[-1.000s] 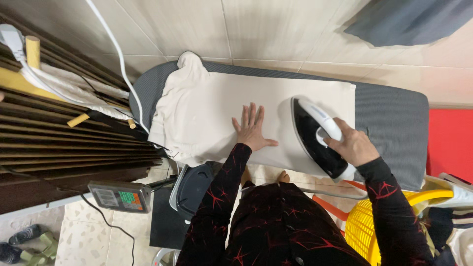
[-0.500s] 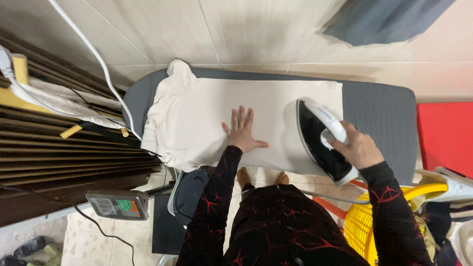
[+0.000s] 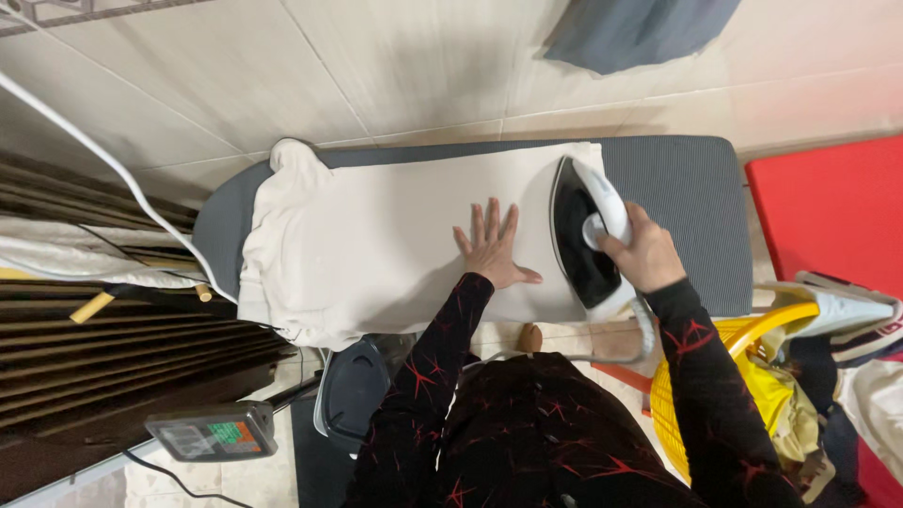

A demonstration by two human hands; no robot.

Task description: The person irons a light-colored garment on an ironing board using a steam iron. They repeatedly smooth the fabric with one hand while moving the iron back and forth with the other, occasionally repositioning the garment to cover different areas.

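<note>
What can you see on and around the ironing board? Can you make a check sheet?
Surface: grey ironing board, mostly covered.
Job's things: cream cloth spread flat, bunched at the left end; black-and-white iron on its right part.
Clutter: yellow basket, grey cloth on the floor, small scale.
Hands: left hand flat on the cloth; right hand grips the iron's handle.
Cables: white cord at left.
Surroundings: tiled floor, red mat.

Black-white iron (image 3: 585, 235), seemingly tilted, on cream cloth (image 3: 395, 240)
</note>
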